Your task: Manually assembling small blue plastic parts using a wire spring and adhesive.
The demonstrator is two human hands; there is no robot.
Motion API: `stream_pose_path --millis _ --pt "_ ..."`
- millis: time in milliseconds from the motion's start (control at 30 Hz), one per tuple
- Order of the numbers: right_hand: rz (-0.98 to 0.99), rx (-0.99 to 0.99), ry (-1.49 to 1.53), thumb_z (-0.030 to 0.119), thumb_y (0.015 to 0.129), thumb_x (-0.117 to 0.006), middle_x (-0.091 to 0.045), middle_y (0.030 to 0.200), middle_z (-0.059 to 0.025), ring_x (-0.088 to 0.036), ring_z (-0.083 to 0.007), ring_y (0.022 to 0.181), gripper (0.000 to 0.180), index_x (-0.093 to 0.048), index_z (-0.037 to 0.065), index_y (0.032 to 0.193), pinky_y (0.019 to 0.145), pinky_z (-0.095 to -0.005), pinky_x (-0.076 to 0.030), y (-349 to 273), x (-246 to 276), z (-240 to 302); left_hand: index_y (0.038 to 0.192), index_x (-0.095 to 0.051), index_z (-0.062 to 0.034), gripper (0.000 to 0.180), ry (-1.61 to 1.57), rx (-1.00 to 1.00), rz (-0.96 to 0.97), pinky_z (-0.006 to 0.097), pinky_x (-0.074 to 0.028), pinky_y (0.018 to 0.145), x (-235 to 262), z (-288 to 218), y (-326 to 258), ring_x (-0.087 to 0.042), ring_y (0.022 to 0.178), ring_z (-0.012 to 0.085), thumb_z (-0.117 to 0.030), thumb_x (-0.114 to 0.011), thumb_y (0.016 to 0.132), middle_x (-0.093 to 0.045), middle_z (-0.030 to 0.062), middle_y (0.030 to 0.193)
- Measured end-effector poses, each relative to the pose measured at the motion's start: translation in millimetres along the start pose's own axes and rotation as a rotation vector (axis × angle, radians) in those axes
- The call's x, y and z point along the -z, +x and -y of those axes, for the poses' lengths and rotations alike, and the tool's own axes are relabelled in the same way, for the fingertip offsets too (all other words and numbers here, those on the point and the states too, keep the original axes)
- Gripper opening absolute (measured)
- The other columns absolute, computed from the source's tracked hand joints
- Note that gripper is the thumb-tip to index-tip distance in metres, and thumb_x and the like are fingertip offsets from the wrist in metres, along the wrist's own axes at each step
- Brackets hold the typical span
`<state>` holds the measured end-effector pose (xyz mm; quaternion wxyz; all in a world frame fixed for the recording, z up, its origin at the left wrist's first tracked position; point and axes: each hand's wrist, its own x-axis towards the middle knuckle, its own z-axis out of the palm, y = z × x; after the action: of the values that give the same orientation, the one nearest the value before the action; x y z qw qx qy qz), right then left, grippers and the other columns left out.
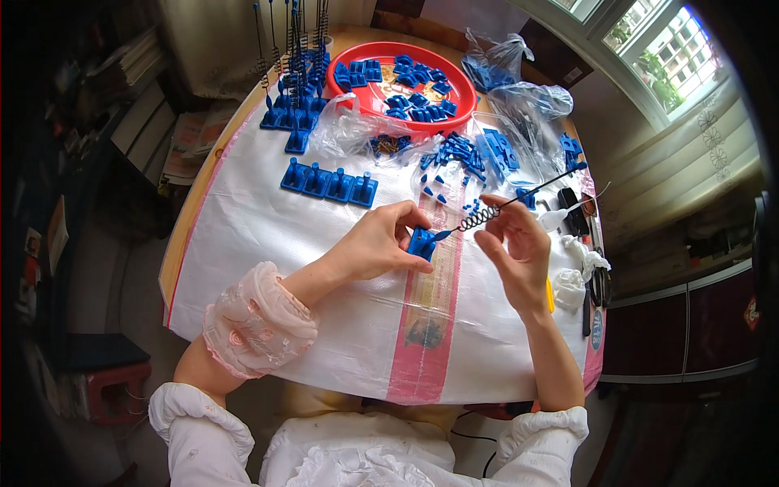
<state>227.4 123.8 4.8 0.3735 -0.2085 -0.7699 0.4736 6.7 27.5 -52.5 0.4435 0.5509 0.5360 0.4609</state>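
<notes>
Pinched between the fingers and thumb of my left hand (375, 242) is a small blue plastic base (421, 243). A blue tapered connector (441, 235) rises out of it toward the right. That connector meets a black spring rod (479, 217), coiled near the base, then straight, with a blue tip (581, 165). My right hand (519, 247) is curled loosely about the coil, thumb below and index finger above; its exact contact is hard to make out. Beyond my left hand lies a row of several joined blue bases (329, 183) with upright pegs.
A red round tray (462, 69) of blue parts stands at the back. Finished-looking rods on blue bases (292, 105) stand upright at back left. Loose blue pegs (462, 154), clear plastic bags (531, 105), crumpled white tissue (570, 288) and black-handled tools (600, 284) lie toward the right.
</notes>
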Motion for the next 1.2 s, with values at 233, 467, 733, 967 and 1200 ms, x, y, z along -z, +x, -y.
stream_pose_path --millis 233,467,733,967,1200 --pt "0.054 -0.106 0.011 0.000 0.087 -0.082 -0.070 0.099 -0.0007 -0.057 -0.0055 0.086 0.047 -0.067 -0.002 0.132 0.080 -0.0236 -0.047 -10 -7 -19 0.119 -0.064 -0.0011 0.056 0.051 -0.019 0.001 0.020 -0.042 0.062 -5 -7 0 -0.055 0.072 0.0022 -0.012 -0.095 0.074 -0.065 -0.0031 0.085" --pt "0.078 -0.118 -0.056 0.007 0.083 -0.088 -0.068 0.093 0.0023 -0.056 -0.0043 0.086 0.058 -0.065 0.000 0.135 0.078 -0.0221 -0.046 -7 -2 -12 0.117 -0.065 -0.0013 0.055 0.093 -0.038 -0.078 0.022 -0.044 0.062 -7 -5 -2 -0.057 0.070 0.0049 -0.014 -0.095 0.073 -0.065 -0.0009 0.083" --pt "0.182 -0.170 -0.125 0.010 0.084 -0.087 -0.065 0.089 0.0033 -0.056 -0.0040 0.084 0.055 -0.066 0.003 0.134 0.076 -0.0220 -0.046 -3 11 -9 0.113 -0.069 -0.0003 0.051 0.386 -0.133 -0.241 0.034 -0.053 0.081 -15 1 -7 -0.061 0.092 0.0206 -0.016 -0.095 0.071 -0.060 0.0099 0.108" --pt "0.185 -0.194 -0.093 0.004 0.091 -0.079 -0.064 0.086 0.0014 -0.057 -0.0055 0.080 0.035 -0.070 0.001 0.124 0.075 -0.0238 -0.048 -7 0 -20 0.114 -0.072 -0.0010 0.051 0.402 -0.091 -0.242 0.035 -0.053 0.083 -14 -5 -10 -0.061 0.094 0.0230 -0.017 -0.095 0.071 -0.060 0.0105 0.114" --pt "0.148 -0.128 -0.157 0.003 0.092 -0.076 -0.067 0.086 -0.0007 -0.059 -0.0070 0.080 0.024 -0.073 0.000 0.116 0.075 -0.0252 -0.049 -4 -14 -18 0.116 -0.077 -0.0024 0.056 0.370 -0.073 -0.233 0.033 -0.053 0.079 -10 -2 -7 -0.059 0.085 0.0195 -0.018 -0.097 0.066 -0.061 0.0081 0.107"
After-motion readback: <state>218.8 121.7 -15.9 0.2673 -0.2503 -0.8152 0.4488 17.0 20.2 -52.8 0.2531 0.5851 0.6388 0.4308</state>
